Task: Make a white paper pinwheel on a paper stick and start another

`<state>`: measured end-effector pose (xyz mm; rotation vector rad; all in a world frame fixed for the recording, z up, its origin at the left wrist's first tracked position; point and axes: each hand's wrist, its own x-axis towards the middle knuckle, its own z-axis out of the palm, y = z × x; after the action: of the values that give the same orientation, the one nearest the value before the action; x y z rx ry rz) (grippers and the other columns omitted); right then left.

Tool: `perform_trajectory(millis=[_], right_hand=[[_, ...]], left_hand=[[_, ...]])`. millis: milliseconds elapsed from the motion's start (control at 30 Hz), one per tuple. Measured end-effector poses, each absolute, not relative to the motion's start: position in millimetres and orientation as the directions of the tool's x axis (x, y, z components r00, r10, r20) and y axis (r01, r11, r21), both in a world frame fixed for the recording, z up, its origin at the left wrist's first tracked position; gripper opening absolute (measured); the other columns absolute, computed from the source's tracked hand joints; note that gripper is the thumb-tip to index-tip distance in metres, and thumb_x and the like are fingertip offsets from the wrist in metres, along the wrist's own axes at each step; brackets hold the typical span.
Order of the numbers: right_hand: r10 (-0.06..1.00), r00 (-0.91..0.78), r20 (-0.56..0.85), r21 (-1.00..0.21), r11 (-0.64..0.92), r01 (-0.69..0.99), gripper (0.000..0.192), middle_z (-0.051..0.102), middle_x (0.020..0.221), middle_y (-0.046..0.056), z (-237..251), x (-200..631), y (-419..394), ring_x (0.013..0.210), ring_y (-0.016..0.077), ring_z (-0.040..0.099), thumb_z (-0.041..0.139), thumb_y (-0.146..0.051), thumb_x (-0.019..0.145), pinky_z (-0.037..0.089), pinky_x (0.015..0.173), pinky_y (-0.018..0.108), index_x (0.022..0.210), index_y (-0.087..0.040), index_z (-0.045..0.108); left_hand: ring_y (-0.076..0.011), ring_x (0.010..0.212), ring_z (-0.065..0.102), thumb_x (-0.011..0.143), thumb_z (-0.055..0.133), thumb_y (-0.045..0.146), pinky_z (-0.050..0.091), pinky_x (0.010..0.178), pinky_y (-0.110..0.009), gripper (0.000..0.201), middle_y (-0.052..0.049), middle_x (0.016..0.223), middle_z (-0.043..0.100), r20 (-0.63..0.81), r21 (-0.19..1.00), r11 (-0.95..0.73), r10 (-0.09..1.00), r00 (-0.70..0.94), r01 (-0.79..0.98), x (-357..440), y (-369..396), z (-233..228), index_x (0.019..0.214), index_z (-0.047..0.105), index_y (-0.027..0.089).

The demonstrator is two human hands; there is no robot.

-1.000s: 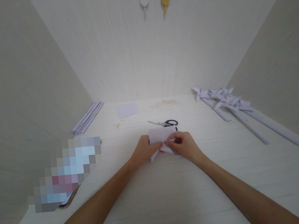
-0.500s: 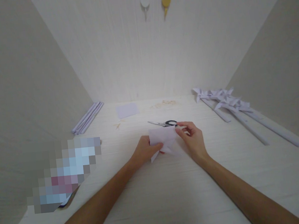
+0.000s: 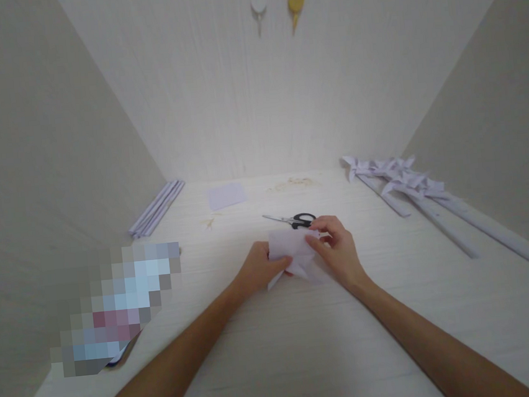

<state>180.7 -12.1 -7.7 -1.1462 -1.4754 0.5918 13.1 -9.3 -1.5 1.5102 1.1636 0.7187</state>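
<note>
A white sheet of paper (image 3: 292,243), cut and partly folded, is held above the table between both hands. My left hand (image 3: 259,269) grips its left side, with the thumb on top and the other fingers hidden underneath. At the upper right corner, my right hand (image 3: 337,247) pinches the paper between thumb and index finger. Just beyond the paper lie scissors (image 3: 301,220) with black handles, their blades pointing left. My right fingertips are close to the handles.
Rolled paper sticks (image 3: 157,209) lie at the back left, near a pale paper square (image 3: 227,196). Thin wooden bits (image 3: 298,183) are scattered at the back. Paper pinwheels (image 3: 407,178) on sticks rest at right. A blurred-out device (image 3: 121,312) stands left. Walls enclose the table.
My right hand has shifted slightly left and inward along the paper's upper right corner. The paper and my left hand have moved a little to the right.
</note>
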Motion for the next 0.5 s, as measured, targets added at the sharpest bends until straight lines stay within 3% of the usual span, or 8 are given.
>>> perform_trajectory(millis=[200, 400, 500], right_hand=[[0.755, 0.187, 0.629, -0.713, 0.464, 0.525, 0.002, 0.050, 0.084, 0.004, -3, 180, -15, 0.070, 0.0143, 0.048, 0.061, -0.018, 0.068, 0.042, 0.064, 0.031, 0.067, -0.019, 0.062], [0.551, 0.188, 0.813, -0.502, 0.501, 0.705, 0.008, 0.049, 0.084, 0.004, 0, 177, -22, 0.066, 0.0139, 0.046, 0.067, -0.020, 0.064, 0.038, 0.065, 0.035, 0.058, -0.019, 0.061], [0.507, 0.160, 0.847, -0.446, 0.513, 0.734, 0.009, 0.048, 0.079, 0.003, -1, 176, -25, 0.067, 0.0146, 0.046, 0.067, -0.020, 0.065, 0.038, 0.064, 0.034, 0.059, -0.019, 0.061]], left_hand=[[-0.0168, 0.057, 0.061, 0.061, 0.054, 0.021, 0.047, 0.052, -0.025, 0.018, -0.007, 0.065, 0.066, -0.131, 0.950, 0.020, 0.931, 0.342, 0.311, 14, -9, -2, 0.069, 0.064, 0.009], [-0.0165, 0.055, 0.060, 0.061, 0.054, 0.021, 0.046, 0.049, -0.024, 0.017, -0.006, 0.064, 0.066, -0.127, 0.948, 0.025, 0.944, 0.304, 0.319, 14, -9, -1, 0.068, 0.064, 0.008], [-0.0158, 0.055, 0.060, 0.060, 0.056, 0.020, 0.046, 0.051, -0.024, 0.018, -0.006, 0.064, 0.066, -0.108, 0.961, 0.026, 0.952, 0.288, 0.276, 14, -10, 0, 0.070, 0.065, 0.008]])
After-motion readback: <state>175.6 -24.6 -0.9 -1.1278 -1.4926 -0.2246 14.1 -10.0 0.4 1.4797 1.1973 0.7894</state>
